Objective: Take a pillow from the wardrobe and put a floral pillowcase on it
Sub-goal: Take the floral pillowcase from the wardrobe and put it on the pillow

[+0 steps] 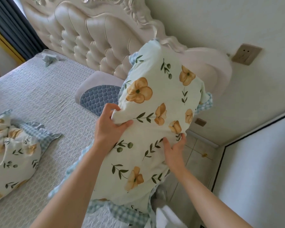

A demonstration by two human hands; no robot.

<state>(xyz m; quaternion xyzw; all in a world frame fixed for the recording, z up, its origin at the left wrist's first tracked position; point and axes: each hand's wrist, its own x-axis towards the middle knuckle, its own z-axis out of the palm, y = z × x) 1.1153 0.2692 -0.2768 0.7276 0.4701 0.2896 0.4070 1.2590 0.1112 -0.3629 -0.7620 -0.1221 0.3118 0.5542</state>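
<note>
I hold a pillow inside a floral pillowcase (pixel 156 112) up in the air over the right side of the bed. The case is cream with orange flowers, green sprigs and a blue checked frill. My left hand (pixel 110 127) pinches its left edge, thumb in front and fingers curled behind. Lower on the right edge, my right hand (pixel 174 150) grips the fabric. The pillow itself is hidden by the case. The open frilled end hangs down near my forearms.
A second floral-cased pillow (pixel 10 150) lies on the grey quilted bed cover (pixel 44 96) at the left. A blue quilted pillow (pixel 100 96) sits by the tufted headboard (pixel 95 38). A wall socket (pixel 246 54) and tiled floor (pixel 196 162) are at the right.
</note>
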